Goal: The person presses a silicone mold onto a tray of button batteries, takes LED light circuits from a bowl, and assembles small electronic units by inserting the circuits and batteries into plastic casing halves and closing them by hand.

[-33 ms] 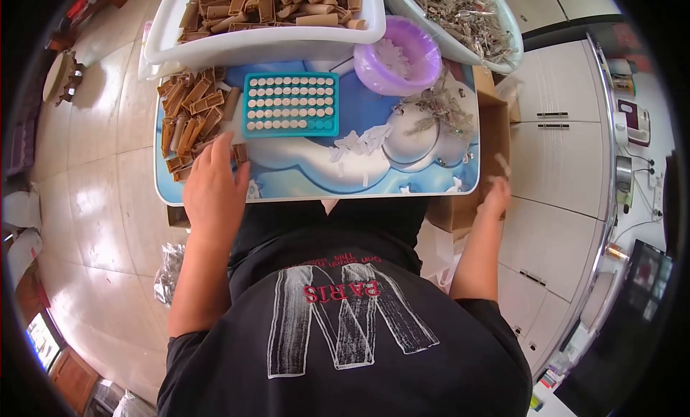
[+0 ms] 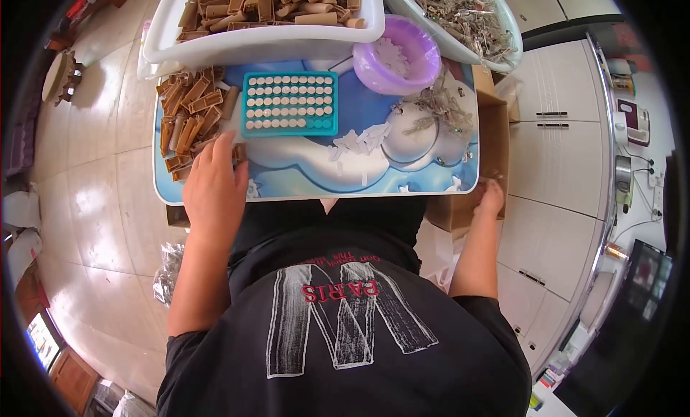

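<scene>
Teal plastic tray (image 2: 289, 132), one, lies on the single cloud-printed table (image 2: 280, 158); it bears round white pieces (image 2: 286, 101) in five rows, four seemingly full and the fifth, nearest the person, seven by count with three vacant places at its right; loose brown pieces (image 2: 190, 130) form one heap at the table's left, overlapping and uncountable; left hand (image 2: 213, 174), one, open, fingers extended and thumb apart, at the heap's near edge beside one brown piece; right hand (image 2: 491, 197), one, fingers bent, beside the table's right edge near one cardboard box (image 2: 496, 130), grip undeterminable; two tubs at the far side, one white tub (image 2: 273, 38) of brown pieces, one pale tub (image 2: 471, 60) of clear tangled items; one purple bowl (image 2: 388, 83) holding white pieces; one group of flat white pieces (image 2: 368, 140) and one clear tangled heap (image 2: 438, 112) on the table, neither countable.
</scene>
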Tool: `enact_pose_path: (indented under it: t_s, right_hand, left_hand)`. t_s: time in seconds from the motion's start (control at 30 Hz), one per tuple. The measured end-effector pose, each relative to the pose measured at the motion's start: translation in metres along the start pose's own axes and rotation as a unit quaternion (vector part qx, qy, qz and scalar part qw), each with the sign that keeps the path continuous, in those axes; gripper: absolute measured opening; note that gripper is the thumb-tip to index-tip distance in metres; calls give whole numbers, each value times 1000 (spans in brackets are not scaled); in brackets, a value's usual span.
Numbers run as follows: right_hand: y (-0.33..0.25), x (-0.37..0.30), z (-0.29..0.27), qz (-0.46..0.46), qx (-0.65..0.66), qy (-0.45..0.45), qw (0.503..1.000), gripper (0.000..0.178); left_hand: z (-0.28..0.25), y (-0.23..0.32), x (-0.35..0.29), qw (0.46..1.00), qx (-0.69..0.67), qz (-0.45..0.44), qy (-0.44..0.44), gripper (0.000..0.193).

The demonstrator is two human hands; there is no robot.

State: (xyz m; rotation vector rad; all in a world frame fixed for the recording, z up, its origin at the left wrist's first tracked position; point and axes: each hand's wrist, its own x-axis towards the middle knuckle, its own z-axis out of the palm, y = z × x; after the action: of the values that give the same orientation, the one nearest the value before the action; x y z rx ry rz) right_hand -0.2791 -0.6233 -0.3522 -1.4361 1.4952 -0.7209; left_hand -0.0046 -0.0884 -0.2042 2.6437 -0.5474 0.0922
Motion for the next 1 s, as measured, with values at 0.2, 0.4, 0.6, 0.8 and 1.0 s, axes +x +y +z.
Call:
enact_pose_path:
  t_s: [0.2, 0.4, 0.6, 0.8, 1.0]
  right_hand:
    - [-22, -38, 33, -34, 35, 39, 998, 32]
    - [-146, -165, 83, -357, -42, -144, 922, 15]
    - [-162, -193, 85, -402, -363, -278, 793, 20]
    - [-217, -221, 62, -272, -44, -365, 889, 21]
    - [-231, -280, 93, -445, -69, -548, 705, 25]
  left_hand:
    - [-4, -1, -1, 999, 30, 6, -23, 40]
    - [-10, 1, 1, 950, -285, -122, -42, 32]
    - [-15, 18, 3, 715, -630, -239, -186, 34]
    - [-9, 19, -3, 550, -761, -221, -264, 34]
    - [-23, 68, -2, 723, -595, -181, -300, 18]
